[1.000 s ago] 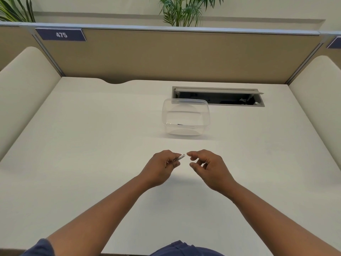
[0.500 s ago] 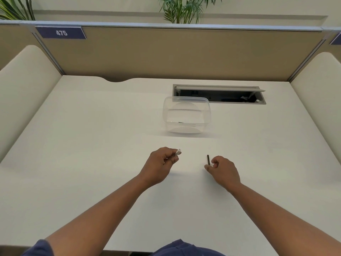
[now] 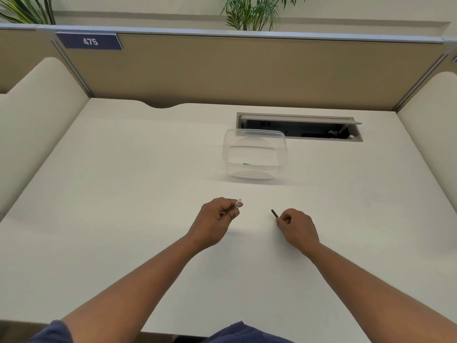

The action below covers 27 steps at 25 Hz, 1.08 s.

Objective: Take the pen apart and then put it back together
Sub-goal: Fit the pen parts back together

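Observation:
My left hand grips the clear pen barrel; its open end sticks out past the thumb toward the right, the rest is hidden in the fist. My right hand pinches a thin dark pen part, which points up and to the left from the fingertips. The two hands hover apart over the white desk, with a gap between barrel and dark part.
A clear plastic container stands beyond the hands, with a small dark piece inside. Behind it is an open cable tray set in the desk. Cream side panels and a tan partition wall surround the desk.
The hands were close together at the barrel's end a second ago. My right hand has since moved away to the right with the dark part, now out of the barrel.

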Available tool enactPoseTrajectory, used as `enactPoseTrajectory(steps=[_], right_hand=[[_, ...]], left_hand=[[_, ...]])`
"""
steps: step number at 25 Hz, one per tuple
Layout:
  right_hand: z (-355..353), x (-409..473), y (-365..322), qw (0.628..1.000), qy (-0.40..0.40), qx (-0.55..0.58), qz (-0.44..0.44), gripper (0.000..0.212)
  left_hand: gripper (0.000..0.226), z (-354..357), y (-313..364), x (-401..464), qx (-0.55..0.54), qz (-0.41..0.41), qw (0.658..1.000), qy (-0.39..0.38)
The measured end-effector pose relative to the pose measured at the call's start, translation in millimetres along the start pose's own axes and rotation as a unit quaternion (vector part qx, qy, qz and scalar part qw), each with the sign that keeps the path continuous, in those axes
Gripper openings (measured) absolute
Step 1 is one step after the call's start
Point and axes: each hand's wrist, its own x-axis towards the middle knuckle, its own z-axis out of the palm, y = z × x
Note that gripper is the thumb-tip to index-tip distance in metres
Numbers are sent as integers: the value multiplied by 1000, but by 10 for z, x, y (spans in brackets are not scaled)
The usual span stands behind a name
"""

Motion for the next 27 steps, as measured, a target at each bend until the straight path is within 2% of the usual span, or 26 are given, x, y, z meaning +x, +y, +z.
enactPoseTrajectory(steps=[4, 8, 17, 22, 27], right_hand=[[-203, -181, -245, 981, -17, 179, -75, 12], [-418, -338, -514, 960, -31, 231, -155, 8], [-568, -482, -734, 954, 4, 174, -245, 14], [-616, -482, -748, 952, 10, 68, -298, 12], [-660, -477, -755, 924, 40, -28, -378, 10]], left_hand=[[20, -8, -18, 14, 23, 13, 1000, -7], [20, -1, -5, 28, 37, 31, 999, -5], [18, 18, 56, 47, 76, 74, 994, -23], [23, -5, 82, 50, 109, 91, 989, -39], [33, -32, 88, 44, 200, 135, 969, -49]])
